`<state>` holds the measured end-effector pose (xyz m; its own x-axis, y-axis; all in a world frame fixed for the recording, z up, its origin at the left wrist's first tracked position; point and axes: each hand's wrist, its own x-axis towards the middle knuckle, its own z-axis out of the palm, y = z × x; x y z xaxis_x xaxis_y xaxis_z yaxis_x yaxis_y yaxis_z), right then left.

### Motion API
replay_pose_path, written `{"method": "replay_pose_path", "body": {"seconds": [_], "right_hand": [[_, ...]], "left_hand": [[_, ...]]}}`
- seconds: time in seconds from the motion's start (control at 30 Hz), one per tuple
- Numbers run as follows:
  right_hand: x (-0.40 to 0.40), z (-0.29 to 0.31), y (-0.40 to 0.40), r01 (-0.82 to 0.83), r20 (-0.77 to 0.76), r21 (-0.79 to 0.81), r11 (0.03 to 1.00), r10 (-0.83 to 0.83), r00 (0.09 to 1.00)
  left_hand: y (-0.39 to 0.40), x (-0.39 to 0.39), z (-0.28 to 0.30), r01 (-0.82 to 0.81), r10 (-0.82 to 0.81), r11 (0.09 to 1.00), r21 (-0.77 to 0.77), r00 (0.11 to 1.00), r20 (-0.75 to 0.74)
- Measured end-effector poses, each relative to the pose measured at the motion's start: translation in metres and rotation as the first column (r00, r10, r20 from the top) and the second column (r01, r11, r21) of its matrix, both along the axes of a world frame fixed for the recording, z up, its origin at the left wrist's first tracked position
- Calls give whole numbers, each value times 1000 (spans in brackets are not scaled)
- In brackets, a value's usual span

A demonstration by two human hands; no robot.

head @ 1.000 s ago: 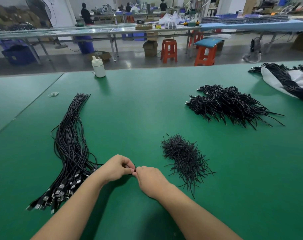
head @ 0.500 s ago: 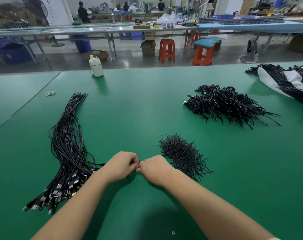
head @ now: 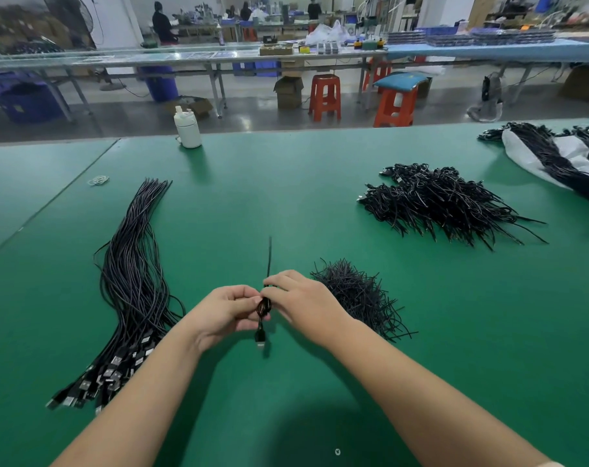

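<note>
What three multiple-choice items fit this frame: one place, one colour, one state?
1. Where does the white bottle stand? A) far edge of the table B) near edge C) the middle
2. What colour is the table top? A) blue B) green C) grey
3. How is the coiled cable? A) lying loose B) gripped by both hands C) hanging off the edge
Key: 1 A, it stands by the far edge. 2 B, the surface is green. 3 B, left hand and right hand grip it above the table.
</note>
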<state>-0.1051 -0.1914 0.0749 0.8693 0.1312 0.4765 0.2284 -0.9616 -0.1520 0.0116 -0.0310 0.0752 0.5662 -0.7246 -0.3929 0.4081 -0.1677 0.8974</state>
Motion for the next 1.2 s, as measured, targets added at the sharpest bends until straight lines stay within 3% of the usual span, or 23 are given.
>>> {"method": "replay_pose_path", "body": {"seconds": [0.1, 0.2, 0.3, 0.43, 0.53, 0.67, 0.77, 0.83, 0.9, 1.0, 1.07, 1.2], "right_hand": [[-1, 1, 4, 69, -35, 99, 993, -66, 997], [1, 1, 10, 209, -155, 286, 935, -170, 973], [5, 4, 13, 330, -257, 575, 749, -218, 941], [8, 5, 13, 388, -357, 807, 445, -156, 921], [8, 8, 13, 346, -348, 904, 250, -39, 937], [7, 11, 11, 347, -350, 934, 83, 13, 937], [6, 12, 6, 362, -348, 930, -64, 163, 923], [4, 12, 1, 367, -345, 929, -48, 248, 905], [3, 10, -2, 355, -351, 934, 31, 253, 902], [4, 7, -5, 343, -382, 906, 248, 127, 915], [4, 5, -7, 357, -391, 880, 313, 54, 919], [4, 0, -10, 406, -427, 848, 340, -16, 904]], "left_hand": [[-2, -4, 3, 1, 1, 999, -36, 999, 34], [-3, -6, 6, -11, 16, 1000, -26, 984, 175], [-6, -8, 8, -4, -13, 999, 38, 905, 426], [-12, -16, 8, -83, -46, 985, 151, 719, 693], [-15, -20, 6, -168, -86, 967, 193, 495, 865], [-16, -25, 4, -145, -105, 980, 137, 209, 972], [-14, -23, 2, -143, -123, 980, 142, 129, 984], [-13, -20, 2, -157, -107, 978, 140, 203, 973], [-14, -18, 3, -152, -100, 977, 150, 295, 950], [-16, -21, 7, -134, -97, 977, 163, 402, 911], [-18, -24, 9, -132, -67, 980, 147, 477, 876], [-21, -27, 11, -150, -87, 975, 167, 432, 898]]}}
